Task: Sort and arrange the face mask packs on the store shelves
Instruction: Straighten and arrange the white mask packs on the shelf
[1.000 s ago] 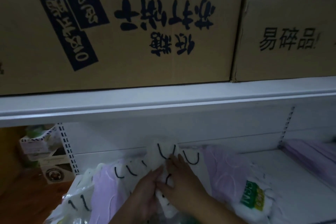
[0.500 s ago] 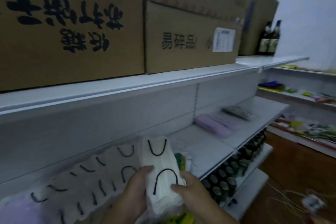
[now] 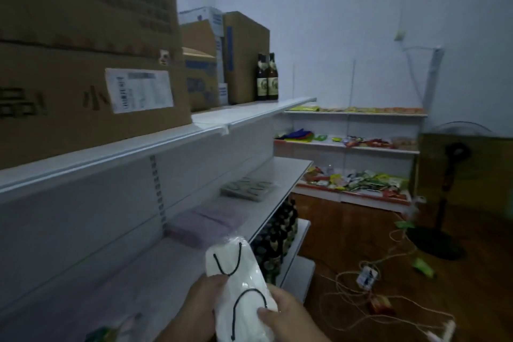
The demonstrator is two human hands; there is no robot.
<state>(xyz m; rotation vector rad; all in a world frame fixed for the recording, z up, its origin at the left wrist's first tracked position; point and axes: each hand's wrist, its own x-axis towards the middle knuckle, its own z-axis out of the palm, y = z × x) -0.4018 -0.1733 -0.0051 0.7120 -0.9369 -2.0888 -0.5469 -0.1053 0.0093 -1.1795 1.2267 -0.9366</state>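
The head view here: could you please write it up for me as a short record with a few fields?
held item: white mask pack with black ear loops, in clear wrap
left hand: grips the pack's left side
right hand: grips its right side
middle shelf: purple mask packs, then a grey pack farther along
top shelf: cardboard boxes, two dark bottles
floor: cords and a power strip, standing fan

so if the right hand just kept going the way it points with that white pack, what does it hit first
Probably the purple mask packs on the middle shelf. The right hand, gripping the white mask pack with the left hand, points up that shelf; depth is unclear.
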